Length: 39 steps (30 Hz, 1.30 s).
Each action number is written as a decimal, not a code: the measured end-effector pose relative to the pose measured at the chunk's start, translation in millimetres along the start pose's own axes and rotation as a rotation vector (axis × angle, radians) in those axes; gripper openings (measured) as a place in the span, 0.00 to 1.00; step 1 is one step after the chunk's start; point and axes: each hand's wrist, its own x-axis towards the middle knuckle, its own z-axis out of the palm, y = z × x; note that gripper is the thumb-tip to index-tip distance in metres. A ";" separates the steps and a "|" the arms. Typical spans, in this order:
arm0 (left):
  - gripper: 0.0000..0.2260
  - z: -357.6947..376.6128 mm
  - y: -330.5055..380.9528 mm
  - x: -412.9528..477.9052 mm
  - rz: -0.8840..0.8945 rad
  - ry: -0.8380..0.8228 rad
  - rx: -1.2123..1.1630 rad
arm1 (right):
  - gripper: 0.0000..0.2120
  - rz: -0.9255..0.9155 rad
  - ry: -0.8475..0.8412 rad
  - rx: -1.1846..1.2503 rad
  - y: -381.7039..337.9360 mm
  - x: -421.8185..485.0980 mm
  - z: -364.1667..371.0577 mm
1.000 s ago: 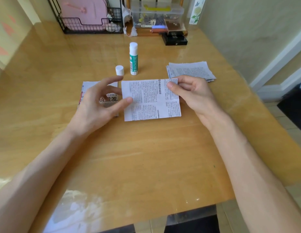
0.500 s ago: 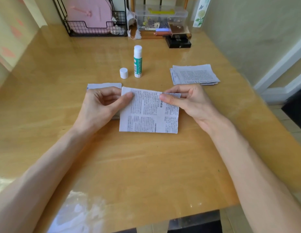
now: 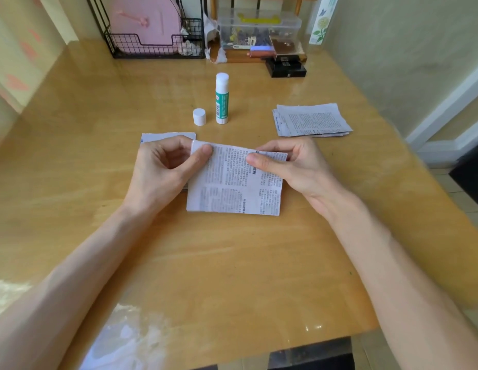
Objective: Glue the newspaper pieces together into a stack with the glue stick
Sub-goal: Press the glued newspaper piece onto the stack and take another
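A newspaper piece (image 3: 232, 190) is held over the middle of the wooden table (image 3: 232, 263). My left hand (image 3: 163, 172) pinches its top left corner and my right hand (image 3: 294, 166) pinches its top right part. Under my left hand lies another newspaper piece (image 3: 168, 136), mostly hidden. An uncapped green-and-white glue stick (image 3: 222, 98) stands upright behind the paper, with its white cap (image 3: 199, 116) beside it on the left. A pile of newspaper pieces (image 3: 311, 120) lies at the right.
A black wire rack (image 3: 152, 46) with a pink item stands at the back left. A clear plastic box (image 3: 259, 29) and a black box (image 3: 286, 68) sit at the back centre. The table's right edge runs close to the wall.
My left hand has closed onto the piece's top left corner. The piece has lifted at its far edge and come slightly toward me, now held by both hands.
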 end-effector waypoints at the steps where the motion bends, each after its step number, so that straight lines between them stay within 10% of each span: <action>1: 0.06 0.1 0.7 -0.2 -0.005 -0.002 -0.010 | 0.07 -0.003 0.000 -0.001 -0.1 0.3 0.4; 39: 0.11 2.5 -4.4 -4.9 0.059 -0.183 0.205 | 0.04 -0.195 -0.215 -0.199 -0.2 -0.5 11.5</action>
